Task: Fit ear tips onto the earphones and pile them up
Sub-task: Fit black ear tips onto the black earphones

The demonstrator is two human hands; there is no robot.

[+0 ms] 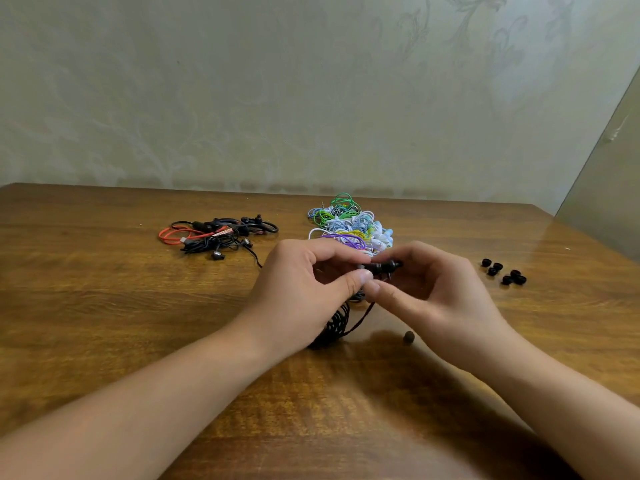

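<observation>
Both hands meet above the middle of the wooden table (104, 306). My right hand (433, 289) pinches a black earbud (384, 267) between fingers and thumb. My left hand (304, 289) pinches at the earbud's left end, where a small tip is mostly hidden by the fingertips. The earbud's dark coiled cable (337, 323) hangs down under my left hand onto the table. One loose dark ear tip (409, 337) lies near my right wrist. Several black ear tips (504, 273) sit in a cluster to the right.
A heap of coloured and white earphones (349, 223) lies just behind my hands. A tangle of black and red earphones (218, 235) rests at the back left. A papered wall rises behind the table's far edge.
</observation>
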